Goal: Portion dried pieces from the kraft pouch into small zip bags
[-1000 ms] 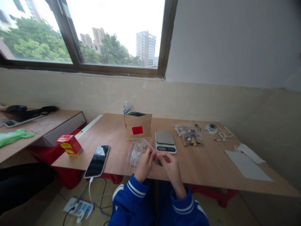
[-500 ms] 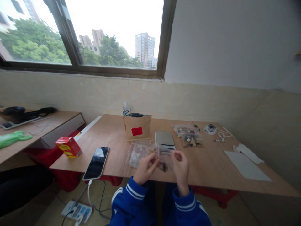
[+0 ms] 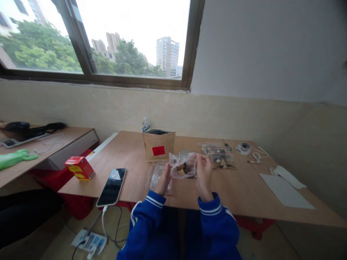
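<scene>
Between my hands is a clear zip bag (image 3: 184,174), its mouth spread wide toward me. Small brown and dark pieces lie inside it. My left hand (image 3: 163,180) grips the bag's left side, its fingers partly hidden by the plastic. With thumb and fingers pinched, my right hand (image 3: 204,171) holds the right edge of the mouth. A grey scale (image 3: 189,153) is partly covered behind the bag. More clear plastic bags (image 3: 155,175) lie beside my left hand. A brown paper pouch (image 3: 158,144) with a red label stands open just behind them.
Filled zip bags (image 3: 221,157) lie right of the scale. Farther right are a white dome camera (image 3: 243,148) with its cable, a grey sheet (image 3: 286,191) and a white cloth (image 3: 288,177). Leftward are a phone (image 3: 111,187) on a charging cable and a red box (image 3: 80,168).
The zip bag has been raised and its mouth pulled wide, now facing me. Both hands have moved up and away from the table's front edge.
</scene>
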Action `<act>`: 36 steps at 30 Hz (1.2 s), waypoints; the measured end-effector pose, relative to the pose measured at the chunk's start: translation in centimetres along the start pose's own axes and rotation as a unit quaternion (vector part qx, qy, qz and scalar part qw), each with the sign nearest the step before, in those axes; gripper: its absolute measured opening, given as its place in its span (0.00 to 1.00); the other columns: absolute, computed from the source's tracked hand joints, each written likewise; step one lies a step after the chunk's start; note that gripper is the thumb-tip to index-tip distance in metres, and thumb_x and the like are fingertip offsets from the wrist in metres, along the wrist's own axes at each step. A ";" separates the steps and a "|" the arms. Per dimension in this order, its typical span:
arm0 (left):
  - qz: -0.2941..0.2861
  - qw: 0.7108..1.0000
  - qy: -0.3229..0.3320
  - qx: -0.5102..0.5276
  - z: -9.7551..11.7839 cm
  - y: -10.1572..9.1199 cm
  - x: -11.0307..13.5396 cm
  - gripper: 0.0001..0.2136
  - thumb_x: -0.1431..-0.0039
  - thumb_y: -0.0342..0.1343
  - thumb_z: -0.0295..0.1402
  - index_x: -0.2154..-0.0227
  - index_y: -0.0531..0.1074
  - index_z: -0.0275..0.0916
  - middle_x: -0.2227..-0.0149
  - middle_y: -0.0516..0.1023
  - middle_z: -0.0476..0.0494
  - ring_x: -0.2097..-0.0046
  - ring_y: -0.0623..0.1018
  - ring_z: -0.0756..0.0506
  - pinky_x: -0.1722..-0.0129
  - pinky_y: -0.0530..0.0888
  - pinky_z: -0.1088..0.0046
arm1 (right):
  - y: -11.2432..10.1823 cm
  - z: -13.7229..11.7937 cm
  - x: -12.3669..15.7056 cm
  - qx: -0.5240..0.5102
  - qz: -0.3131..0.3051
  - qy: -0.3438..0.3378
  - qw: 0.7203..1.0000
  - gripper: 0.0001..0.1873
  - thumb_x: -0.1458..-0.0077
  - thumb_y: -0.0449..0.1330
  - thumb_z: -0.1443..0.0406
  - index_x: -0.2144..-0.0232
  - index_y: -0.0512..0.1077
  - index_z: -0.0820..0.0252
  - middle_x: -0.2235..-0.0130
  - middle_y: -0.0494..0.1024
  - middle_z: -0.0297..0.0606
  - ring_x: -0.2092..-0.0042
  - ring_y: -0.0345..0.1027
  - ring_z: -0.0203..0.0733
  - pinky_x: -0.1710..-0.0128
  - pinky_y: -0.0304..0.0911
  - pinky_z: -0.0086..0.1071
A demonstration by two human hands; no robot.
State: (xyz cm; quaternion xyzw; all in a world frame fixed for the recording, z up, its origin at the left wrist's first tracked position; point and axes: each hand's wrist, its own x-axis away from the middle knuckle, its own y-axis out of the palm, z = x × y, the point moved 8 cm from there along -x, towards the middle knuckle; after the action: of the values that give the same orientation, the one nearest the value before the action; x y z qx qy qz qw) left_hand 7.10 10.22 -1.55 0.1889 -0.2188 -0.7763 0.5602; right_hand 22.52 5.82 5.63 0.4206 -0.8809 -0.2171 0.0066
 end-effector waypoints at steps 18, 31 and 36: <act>0.104 0.982 -0.022 0.153 -3.3 -6.0 -1.9 0.17 0.37 0.36 0.40 0.61 0.70 0.39 0.61 0.78 0.42 0.55 0.75 0.45 0.56 0.71 0.69 | 11.4 5.4 3.5 0.416 -0.453 -0.179 0.768 0.18 0.49 0.48 0.79 0.63 0.73 0.62 0.59 0.75 0.43 0.55 0.68 0.42 0.53 0.61 0.35; 0.103 0.978 -0.029 0.181 -4.1 -6.9 -2.2 0.11 0.41 0.49 0.30 0.58 0.72 0.43 0.55 0.76 0.48 0.58 0.76 0.50 0.58 0.72 0.76 | 13.2 10.0 1.1 0.433 -0.567 -0.121 0.690 0.11 0.57 0.63 0.70 0.66 0.74 0.62 0.65 0.78 0.40 0.64 0.70 0.45 0.62 0.63 0.34; 0.110 0.975 -0.031 0.190 -5.1 -7.7 -2.7 0.11 0.44 0.52 0.28 0.58 0.72 0.38 0.58 0.77 0.44 0.60 0.77 0.49 0.59 0.73 0.75 | 14.0 10.3 0.9 0.417 -0.577 -0.127 0.691 0.13 0.61 0.64 0.72 0.68 0.74 0.63 0.65 0.78 0.39 0.64 0.70 0.43 0.63 0.63 0.32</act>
State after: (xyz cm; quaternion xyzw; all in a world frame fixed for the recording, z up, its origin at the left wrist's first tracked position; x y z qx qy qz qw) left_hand 4.56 14.23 -9.89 0.2420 -0.3989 -0.6598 0.5890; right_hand 9.55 16.76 1.54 0.7739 -0.4575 0.1600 -0.4077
